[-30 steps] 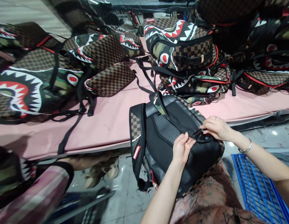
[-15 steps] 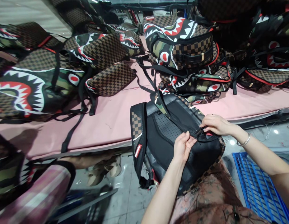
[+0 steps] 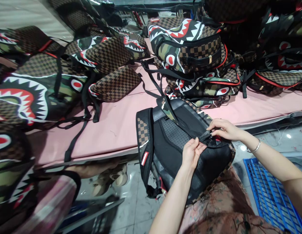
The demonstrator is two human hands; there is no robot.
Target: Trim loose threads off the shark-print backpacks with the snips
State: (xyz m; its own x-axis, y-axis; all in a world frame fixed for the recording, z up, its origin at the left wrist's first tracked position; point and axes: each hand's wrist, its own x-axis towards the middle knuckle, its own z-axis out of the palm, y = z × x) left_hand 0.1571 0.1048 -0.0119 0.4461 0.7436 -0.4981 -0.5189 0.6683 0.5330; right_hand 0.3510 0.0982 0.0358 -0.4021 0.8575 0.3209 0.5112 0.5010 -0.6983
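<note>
A black-backed bag [image 3: 169, 156] lies at the lower centre of the frame, its padded back turned up, over the front edge of the pink table [image 3: 109, 130] and the wearer's patterned clothing [image 3: 221, 198]. The left hand [image 3: 192, 152] comes up from the bottom of the frame, thumb and fingers pinched on the lower end of a black strap [image 3: 181, 125] on the bag. The right hand [image 3: 222, 129], reaching in from the right edge, has its fingertips closed on the same end, just beside the left; a bracelet [image 3: 254, 147] circles that wrist. The bag's other strap [image 3: 142, 131], checkered and with a red label [image 3: 145, 158], hangs along its left side. Behind the bag, at upper centre, a stack of bags [image 3: 190, 48] with shark-mouth prints sits on the table. More bags [image 3: 26, 97] fill the upper left, and another group [image 3: 277, 78] lies in the dark upper right. At the lower left, another bag [image 3: 9, 172] overlaps a person's pink checked garment [image 3: 53, 201]; beige shoes [image 3: 118, 177] show below the table. A blue crate [image 3: 270, 191] stands at the lower right, on the floor.
</note>
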